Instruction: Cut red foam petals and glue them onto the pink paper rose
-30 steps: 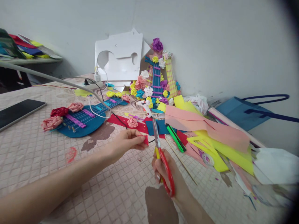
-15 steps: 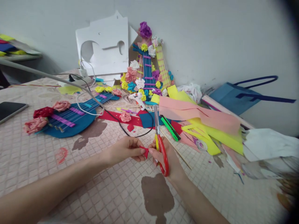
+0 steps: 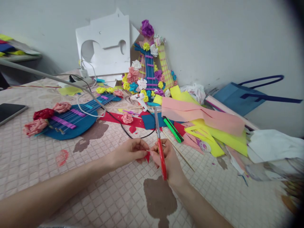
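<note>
My left hand [image 3: 135, 151] pinches a small red piece of crepe paper or felt [image 3: 147, 156] between thumb and fingers. Close against it, my right hand [image 3: 166, 155] has its thumb and fingertips at the red piece's right edge. Red-handled scissors [image 3: 161, 152] hang in my right hand, blades pointing away from me. Beyond the hands lies a red strip [image 3: 114, 118] with a pink paper flower [image 3: 127, 118] and a small red petal-shaped piece [image 3: 132, 129] by it. A white glue gun [image 3: 140, 100] stands behind these, its black cord curving toward my hands.
A blue guitar shape [image 3: 78, 122] with paper roses lies at left; a phone [image 3: 11, 112] is beyond it. Flower-covered guitars [image 3: 150, 69] lean at the back. Right are a green cutter [image 3: 173, 129], pink sheets [image 3: 201, 115], a thin stick [image 3: 182, 155] and a blue bag [image 3: 238, 98].
The scissors have turned in my right hand, so their handles now show nearly edge-on. The red piece has tilted slightly, and both hands remain together in nearly the same place.
</note>
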A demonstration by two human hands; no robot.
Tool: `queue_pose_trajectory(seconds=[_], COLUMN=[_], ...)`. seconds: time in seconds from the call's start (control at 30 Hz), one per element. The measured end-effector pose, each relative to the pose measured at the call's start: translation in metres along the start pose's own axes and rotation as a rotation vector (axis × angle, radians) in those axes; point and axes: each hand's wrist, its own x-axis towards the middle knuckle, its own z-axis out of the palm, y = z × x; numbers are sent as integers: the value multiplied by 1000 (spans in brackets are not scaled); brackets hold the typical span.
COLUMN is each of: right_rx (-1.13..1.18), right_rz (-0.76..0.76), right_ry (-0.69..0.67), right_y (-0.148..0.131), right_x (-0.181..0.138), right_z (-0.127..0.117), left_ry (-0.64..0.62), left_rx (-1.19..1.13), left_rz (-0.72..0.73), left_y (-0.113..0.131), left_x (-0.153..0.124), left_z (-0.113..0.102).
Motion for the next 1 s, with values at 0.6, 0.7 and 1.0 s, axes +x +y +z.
queue_pose_trajectory(seconds=[0.6, 0.7, 1.0], right_rx=[173, 138, 139], right_rz=[71, 83, 115], right_ry=[-26, -60, -65], right_y=[8, 9, 10], right_x=[6, 5, 6], right_z=[-8, -7, -8], left_ry=[30, 58, 57], left_rx=[250, 365, 484], left_rz=[207, 226, 335], left_y=[7, 10, 6], left_x=[-1, -3, -7], left_z=[-6, -5, -2])
